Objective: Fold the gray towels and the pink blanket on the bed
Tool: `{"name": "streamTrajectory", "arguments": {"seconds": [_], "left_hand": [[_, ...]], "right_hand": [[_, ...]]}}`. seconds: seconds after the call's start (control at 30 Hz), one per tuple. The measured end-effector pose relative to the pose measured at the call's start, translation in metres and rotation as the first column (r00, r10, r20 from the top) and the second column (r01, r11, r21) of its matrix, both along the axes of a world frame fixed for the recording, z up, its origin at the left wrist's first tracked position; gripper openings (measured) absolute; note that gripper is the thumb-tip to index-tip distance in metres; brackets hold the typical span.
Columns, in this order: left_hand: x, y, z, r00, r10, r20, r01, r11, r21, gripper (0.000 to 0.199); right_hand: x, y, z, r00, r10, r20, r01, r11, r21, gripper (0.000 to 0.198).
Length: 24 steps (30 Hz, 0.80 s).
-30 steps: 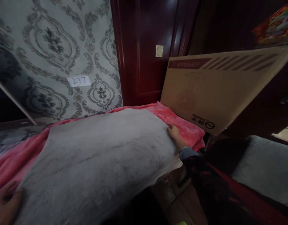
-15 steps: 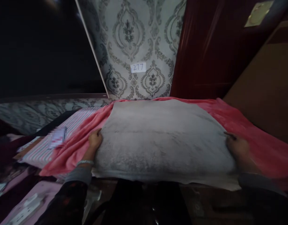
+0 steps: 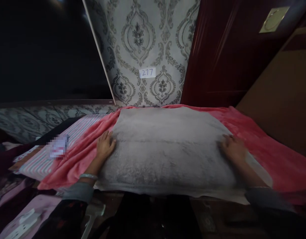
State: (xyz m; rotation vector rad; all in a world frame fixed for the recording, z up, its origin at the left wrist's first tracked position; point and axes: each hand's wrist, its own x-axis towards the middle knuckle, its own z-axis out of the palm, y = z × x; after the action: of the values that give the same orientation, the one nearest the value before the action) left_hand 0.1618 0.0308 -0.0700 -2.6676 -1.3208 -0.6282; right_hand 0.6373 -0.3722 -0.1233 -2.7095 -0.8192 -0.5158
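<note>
A grey plush cloth [image 3: 165,146] is spread over a pink blanket [image 3: 264,146], with a faint crease running across its middle. My left hand [image 3: 104,146] rests at the cloth's left edge, its fingers stretched forward, and wears a bracelet on the wrist. On the right side of the cloth lies my right hand [image 3: 233,150], slightly blurred, fingers extended and pressing on the surface. A strip of the cloth shows to the right of that forearm. Neither hand grips anything.
Behind stands a patterned wall with a paper label "277" [image 3: 147,72]. A large dark screen [image 3: 43,49] is at left and a dark red panel [image 3: 214,49] at right. Striped fabric [image 3: 35,166] lies left of the blanket; a white power strip [image 3: 25,225] sits lower left.
Both hands have let go of the cloth's side edges and opened. My right hand has moved left onto the cloth; my left hand has shifted slightly right and flattened.
</note>
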Motion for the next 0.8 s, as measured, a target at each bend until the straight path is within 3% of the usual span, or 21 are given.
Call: {"name": "streamTrajectory", "arguments": {"seconds": [0.07, 0.17, 0.27, 0.37, 0.5, 0.67, 0.8], "left_hand": [[0.013, -0.004, 0.005, 0.995, -0.037, -0.095, 0.033, 0.999, -0.04, 0.063], [0.03, -0.01, 0.003, 0.974, -0.036, -0.225, 0.01, 0.994, -0.113, 0.064], [0.037, -0.013, -0.007, 0.951, 0.001, -0.308, -0.065, 0.979, -0.195, 0.066], [0.036, -0.012, -0.014, 0.947, 0.015, -0.32, -0.085, 0.975, -0.206, 0.065], [0.034, -0.009, -0.016, 0.954, 0.008, -0.301, -0.071, 0.977, -0.199, 0.065], [0.034, -0.009, -0.016, 0.958, 0.002, -0.286, -0.059, 0.98, -0.191, 0.066], [0.032, -0.01, -0.018, 0.962, 0.007, -0.272, -0.051, 0.986, -0.157, 0.064]], "right_hand": [[-0.031, 0.036, 0.01, 0.984, 0.173, -0.044, -0.174, 0.984, -0.039, 0.055], [-0.07, 0.083, 0.013, 0.904, 0.4, -0.152, -0.419, 0.897, -0.137, 0.058], [-0.078, 0.098, 0.006, 0.856, 0.454, -0.247, -0.508, 0.828, -0.239, 0.059], [-0.049, 0.08, -0.001, 0.905, 0.328, -0.272, -0.4, 0.872, -0.281, 0.061], [0.008, 0.024, -0.005, 0.954, 0.046, -0.296, -0.131, 0.953, -0.273, 0.064], [0.051, -0.037, -0.01, 0.917, -0.154, -0.368, 0.055, 0.962, -0.267, 0.065], [0.051, -0.029, 0.001, 0.902, -0.243, -0.356, 0.142, 0.947, -0.287, 0.059]]}}
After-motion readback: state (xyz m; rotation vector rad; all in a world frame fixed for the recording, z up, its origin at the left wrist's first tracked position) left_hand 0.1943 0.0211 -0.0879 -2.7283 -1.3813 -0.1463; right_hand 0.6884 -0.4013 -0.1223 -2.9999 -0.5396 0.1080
